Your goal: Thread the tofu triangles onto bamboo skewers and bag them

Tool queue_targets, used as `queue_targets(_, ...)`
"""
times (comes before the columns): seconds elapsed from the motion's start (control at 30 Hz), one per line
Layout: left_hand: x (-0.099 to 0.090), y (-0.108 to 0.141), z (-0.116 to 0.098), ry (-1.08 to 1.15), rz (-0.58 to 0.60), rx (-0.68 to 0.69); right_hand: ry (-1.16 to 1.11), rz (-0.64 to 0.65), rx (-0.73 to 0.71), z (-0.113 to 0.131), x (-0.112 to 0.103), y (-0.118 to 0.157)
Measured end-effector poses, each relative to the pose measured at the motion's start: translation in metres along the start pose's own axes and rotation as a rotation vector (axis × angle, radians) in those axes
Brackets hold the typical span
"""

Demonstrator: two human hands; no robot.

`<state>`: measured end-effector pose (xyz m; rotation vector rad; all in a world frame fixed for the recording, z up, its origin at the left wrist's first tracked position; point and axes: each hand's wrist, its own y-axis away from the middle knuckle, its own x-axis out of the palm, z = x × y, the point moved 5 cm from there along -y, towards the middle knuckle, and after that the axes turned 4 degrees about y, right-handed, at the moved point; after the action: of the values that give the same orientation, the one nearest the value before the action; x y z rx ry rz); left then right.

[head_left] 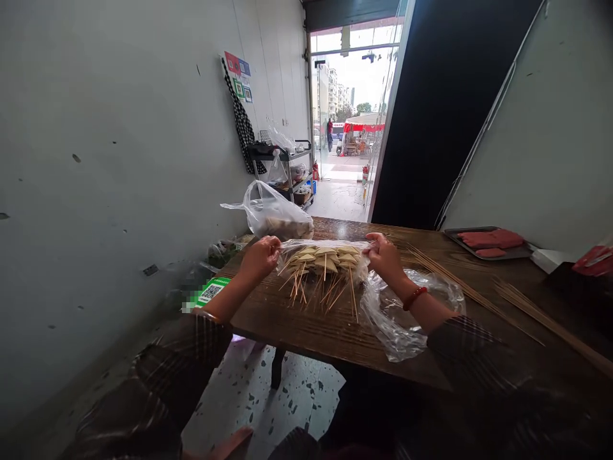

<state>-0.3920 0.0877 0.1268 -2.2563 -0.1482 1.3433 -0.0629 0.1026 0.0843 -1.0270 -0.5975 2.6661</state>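
Observation:
My left hand (267, 252) and my right hand (382, 254) pinch opposite edges of a clear plastic bag (325, 244), drawn taut between them. Within and under the bag lies a pile of skewers (325, 260) threaded with pale, folded slices that look like tofu sheet. Their bare wooden ends stick out toward me over the table. A crumpled clear plastic bag (405, 326) lies beside my right forearm, which wears a red bead bracelet. Behind my left hand stands another plastic bag (280, 214) with something brownish in it.
The dark wooden table (306, 338) carries loose bamboo sticks (469, 291) on the right. Farther right is a tray (450, 237) with reddish slabs (493, 239). A green QR card (211, 291) sits at the left edge. A cart (287, 169) stands behind, near the doorway.

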Motion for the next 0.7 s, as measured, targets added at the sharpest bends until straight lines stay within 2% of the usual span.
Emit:
queue_targets(0.1,0.009,0.007,-0.005,0.314,-0.160,0.032,-0.144,-0.120,-0.057,0.002,-0.003,0.004)
queue_targets(0.23,0.019,0.007,-0.025,0.525,-0.214,0.004,-0.120,-0.203,-0.195,0.020,-0.002,0.009)
queue_targets(0.3,0.024,0.004,-0.037,0.574,-0.184,-0.027,-0.133,-0.185,-0.250,0.029,0.002,0.010)
queue_targets(0.4,0.036,-0.003,-0.057,0.620,-0.120,-0.017,-0.142,-0.084,-0.247,0.039,0.015,0.011)
queue_targets(0.53,0.068,-0.012,-0.081,0.600,0.018,0.006,-0.044,0.062,-0.289,0.055,0.042,0.014)
queue_targets(0.63,0.087,-0.013,-0.088,0.552,0.066,-0.008,-0.028,0.099,-0.266,0.060,0.056,0.016)
queue_targets(0.7,0.095,-0.012,-0.089,0.524,0.121,-0.003,-0.025,0.102,-0.248,0.061,0.056,0.016)
